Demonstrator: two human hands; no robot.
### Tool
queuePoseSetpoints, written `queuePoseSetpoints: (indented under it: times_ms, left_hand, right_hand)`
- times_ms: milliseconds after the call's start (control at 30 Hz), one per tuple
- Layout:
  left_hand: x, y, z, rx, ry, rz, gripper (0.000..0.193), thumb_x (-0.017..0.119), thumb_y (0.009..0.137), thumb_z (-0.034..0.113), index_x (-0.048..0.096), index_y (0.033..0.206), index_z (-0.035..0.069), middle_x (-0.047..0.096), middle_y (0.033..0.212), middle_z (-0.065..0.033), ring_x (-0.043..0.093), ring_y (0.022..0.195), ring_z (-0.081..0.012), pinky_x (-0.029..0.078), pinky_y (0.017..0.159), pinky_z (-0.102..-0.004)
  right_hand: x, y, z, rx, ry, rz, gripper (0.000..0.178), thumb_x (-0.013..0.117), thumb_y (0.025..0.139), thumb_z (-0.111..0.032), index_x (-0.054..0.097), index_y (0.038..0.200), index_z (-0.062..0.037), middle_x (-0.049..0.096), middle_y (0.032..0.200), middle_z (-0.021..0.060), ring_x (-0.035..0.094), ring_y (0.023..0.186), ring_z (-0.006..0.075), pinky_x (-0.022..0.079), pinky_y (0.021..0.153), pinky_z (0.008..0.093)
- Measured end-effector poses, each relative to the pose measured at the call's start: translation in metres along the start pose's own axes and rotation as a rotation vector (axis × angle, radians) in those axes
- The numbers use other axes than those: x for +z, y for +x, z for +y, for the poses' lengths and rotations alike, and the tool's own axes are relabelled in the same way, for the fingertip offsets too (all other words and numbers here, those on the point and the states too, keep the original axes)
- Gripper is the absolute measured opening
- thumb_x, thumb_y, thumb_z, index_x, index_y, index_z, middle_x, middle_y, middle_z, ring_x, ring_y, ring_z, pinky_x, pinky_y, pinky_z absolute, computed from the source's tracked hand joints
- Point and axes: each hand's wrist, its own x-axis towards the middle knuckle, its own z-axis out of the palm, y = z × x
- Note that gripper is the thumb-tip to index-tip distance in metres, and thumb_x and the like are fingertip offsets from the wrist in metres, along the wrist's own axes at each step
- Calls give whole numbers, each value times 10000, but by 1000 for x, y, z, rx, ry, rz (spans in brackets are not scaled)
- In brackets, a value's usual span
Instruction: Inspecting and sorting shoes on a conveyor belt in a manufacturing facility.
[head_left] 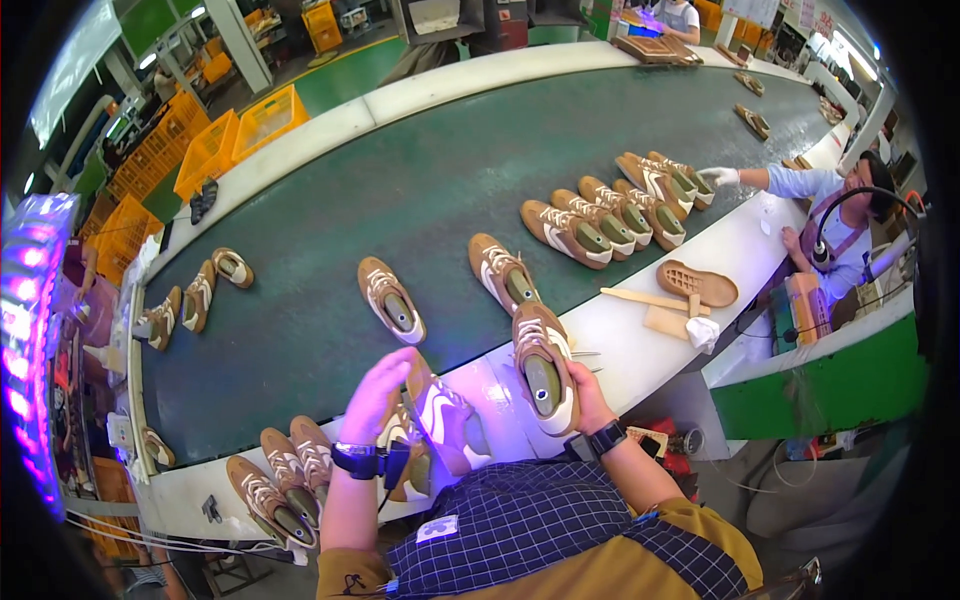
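My right hand [588, 398] grips a brown sneaker [538, 345] with white laces around its heel and side, toe pointing away from me; a green filler piece sits inside its opening. My left hand [378, 395], purple-lit, is closed at the toe of a second brown-and-white sneaker [447, 418], which is tilted to show its white side stripe. Some fingers are hidden behind it. Another sneaker [410, 465] stands partly hidden beside my left wrist. Just beyond my hands, on the green conveyor belt [300, 350], lie a single sneaker [390, 298] and another sneaker [500, 270].
Several sneakers [605, 215] cluster on the belt at right, near a co-worker's gloved hand [718, 177]. More sneakers [270, 490] stand at lower left. On the white ledge [640, 345] lie a brown sole [697, 283] and a wooden-handled tool [650, 299]. A purple-lit lamp [35, 350] borders the left.
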Motion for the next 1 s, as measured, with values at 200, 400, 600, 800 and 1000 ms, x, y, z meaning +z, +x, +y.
queuePoseSetpoints:
  times_ms: [200, 400, 600, 800, 1000]
  left_hand:
    - [76, 44, -39, -269, 44, -67, 476, 570, 881, 243, 450, 1269, -3, 501, 1219, -88, 436, 1166, -193, 289, 1017, -329]
    - [83, 39, -61, -40, 186, 233, 283, 549, 878, 132, 555, 1129, -1, 588, 1018, -53, 527, 968, -135, 397, 868, -250]
    - [51, -7, -67, 59, 89, 552, 179, 546, 858, 56, 585, 1019, -15, 598, 917, -25, 558, 846, -96, 455, 757, -233]
    - [52, -45, -74, 66, 17, 625, 157, 547, 865, 75, 591, 998, 4, 602, 891, -24, 528, 742, -67, 431, 676, -200]
    - [58, -63, -76, 0, 15, 645, 170, 551, 877, 117, 601, 1005, 17, 611, 894, -28, 528, 707, -55, 433, 637, -179]
  right_hand:
    - [-20, 9, -24, 54, 33, -22, 433, 448, 915, -289, 472, 1237, 0, 591, 1141, 138, 604, 988, 233, 488, 879, 358]
    - [-36, 9, -47, 20, -54, 84, 524, 396, 902, -358, 437, 1257, 27, 555, 1160, 203, 595, 985, 328, 504, 844, 433]
    - [-11, 29, -48, 235, -74, -119, 616, 415, 857, -444, 432, 1262, 20, 571, 1094, 191, 606, 897, 311, 525, 747, 410]
    - [66, 139, -47, 434, -47, -480, 472, 405, 906, -323, 443, 1284, -43, 563, 1186, 146, 587, 1014, 271, 482, 882, 416]
    - [217, 340, -32, 165, -60, -396, 644, 500, 847, -468, 358, 1313, -47, 434, 1261, 215, 539, 1046, 350, 489, 827, 488]
